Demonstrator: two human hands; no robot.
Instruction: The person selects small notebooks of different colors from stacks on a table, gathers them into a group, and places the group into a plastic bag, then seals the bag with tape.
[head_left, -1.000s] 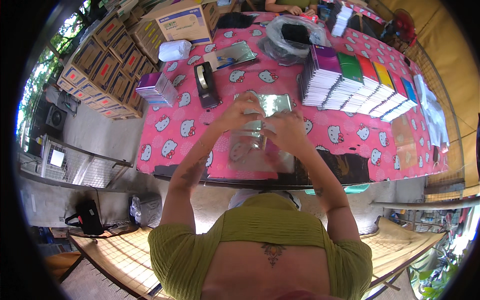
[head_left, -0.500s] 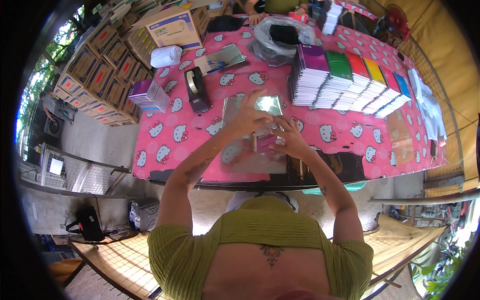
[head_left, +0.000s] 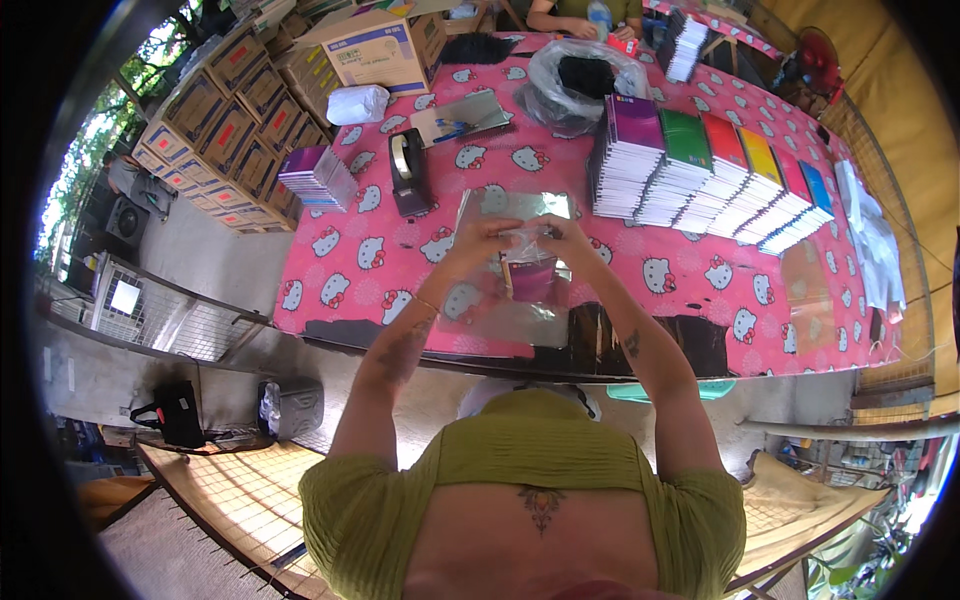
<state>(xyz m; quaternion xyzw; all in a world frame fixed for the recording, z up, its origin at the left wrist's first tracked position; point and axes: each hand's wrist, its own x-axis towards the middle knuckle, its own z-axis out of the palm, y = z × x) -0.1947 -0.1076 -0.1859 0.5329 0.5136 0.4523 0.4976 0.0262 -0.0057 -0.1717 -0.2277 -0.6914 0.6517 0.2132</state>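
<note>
Holding the left hand (head_left: 485, 240) and the right hand (head_left: 563, 237) close together at the middle of the frame, just above a purple notebook (head_left: 532, 280). Bending the fingers of both inward at crinkled clear film (head_left: 524, 243) by the notebook's upper end; blurring too much there for telling whether they grip it or only touch it. Having the notebook at the centre of the frame, overlapping clear plastic sheets (head_left: 530, 328) on the pink, cartoon-cat-patterned worktop (head_left: 640, 245). Wearing an olive-green top (head_left: 540, 455), at lower centre.

Facing a black tape dispenser (head_left: 410, 175) left of centre, near a small stack of purple notebooks (head_left: 318, 175). Seeing, right of centre, a row of taller notebook stacks (head_left: 700, 185) in purple, green, red, yellow, pink and blue. Viewing, toward the upper middle, a clear plastic bag (head_left: 545, 100) with something black inside; at upper left, a white packet (head_left: 357, 104), an open cardboard box (head_left: 375, 60) and piled cartons (head_left: 215, 110). Sharing the worktop with another person (head_left: 570, 22) at the top edge.
</note>
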